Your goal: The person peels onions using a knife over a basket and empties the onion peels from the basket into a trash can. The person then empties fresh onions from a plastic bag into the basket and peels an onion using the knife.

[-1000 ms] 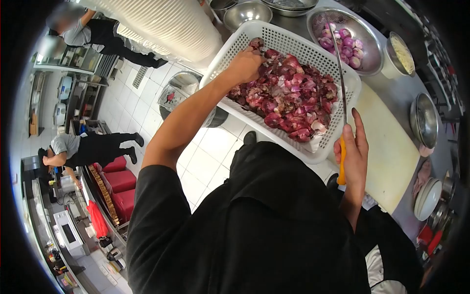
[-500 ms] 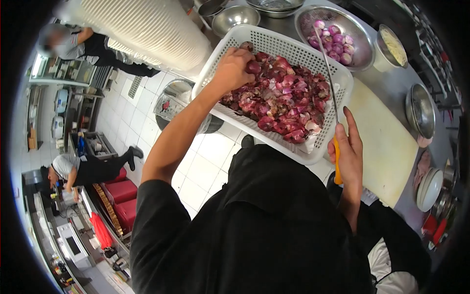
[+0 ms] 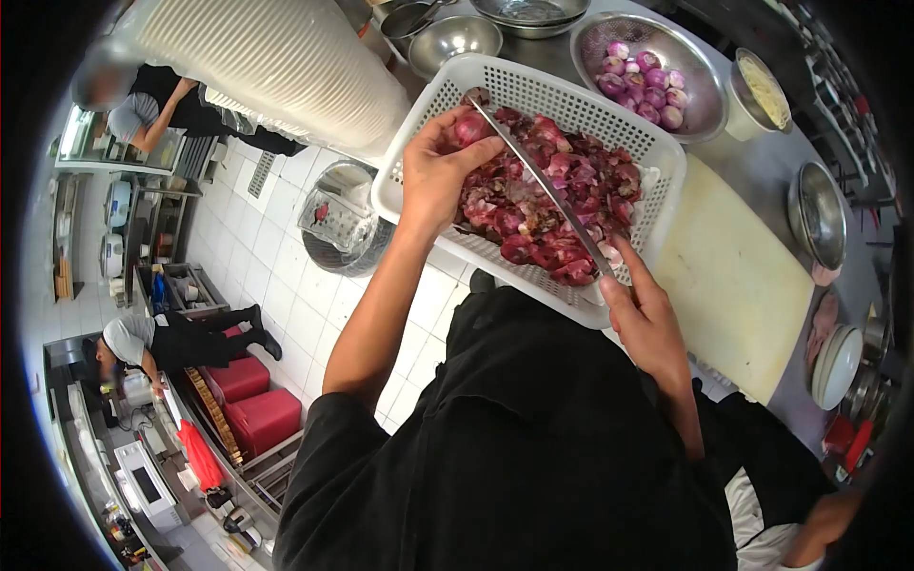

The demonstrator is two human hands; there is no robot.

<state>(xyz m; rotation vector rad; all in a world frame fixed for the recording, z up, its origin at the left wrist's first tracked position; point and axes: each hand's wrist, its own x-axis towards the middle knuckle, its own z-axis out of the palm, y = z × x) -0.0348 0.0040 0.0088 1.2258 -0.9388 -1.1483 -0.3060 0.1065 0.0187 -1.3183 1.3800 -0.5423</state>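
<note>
My left hand (image 3: 436, 181) is closed around an unpeeled red onion (image 3: 471, 129) over the far left part of a white perforated basket (image 3: 659, 143). My right hand (image 3: 649, 324) grips a long knife (image 3: 552, 193) by its handle, which the fingers now cover. The blade slants across the basket, its tip end beside the onion; whether it touches cannot be made out. Red onion skins and scraps (image 3: 562, 214) fill much of the basket. Past its far right corner, peeled red onions (image 3: 657, 93) lie in a metal colander (image 3: 700, 67).
A pale cutting board (image 3: 738, 276) lies right of the basket. A tub of shredded food (image 3: 762, 90) and metal bowls (image 3: 819, 214) stand beyond. On the left are stacked white containers (image 3: 276, 67), a lined bin (image 3: 343, 219) and two people. Another person's arm shows lower right.
My right hand has brought the knife from upright at the basket's right side to a slant across it, blade near the onion. My left hand has turned and raised a red onion from the scraps.
</note>
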